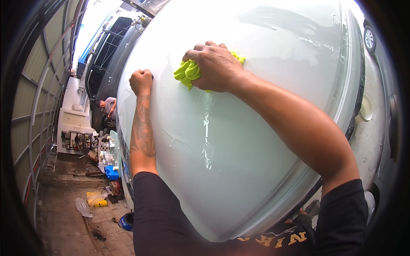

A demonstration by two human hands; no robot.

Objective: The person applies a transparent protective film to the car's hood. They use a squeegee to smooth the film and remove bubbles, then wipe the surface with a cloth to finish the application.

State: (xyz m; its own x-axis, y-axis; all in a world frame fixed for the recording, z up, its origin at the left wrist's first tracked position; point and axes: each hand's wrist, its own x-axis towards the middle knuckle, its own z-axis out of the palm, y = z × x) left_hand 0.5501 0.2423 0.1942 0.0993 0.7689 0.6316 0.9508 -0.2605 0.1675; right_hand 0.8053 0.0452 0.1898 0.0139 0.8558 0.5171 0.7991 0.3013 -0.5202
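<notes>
A crumpled lime-yellow cloth (186, 73) is bunched under my right hand (215, 64), whose fingers curl over it and press it on a broad, pale car panel (252, 141). Below the cloth runs a narrow streak of water (206, 128), and more wet patches shine at the panel's far right. My left hand (141, 82) is closed in a fist near the panel's left side. A small dark edge shows beside its fingers; what it belongs to is hidden.
Another person (109, 106) crouches by a dark vehicle (109, 55) at far left. Along the left floor lie a blue container (112, 172), a blue can (126, 221) and assorted clutter. A pale bucket (365, 109) and another car (388, 128) stand at right.
</notes>
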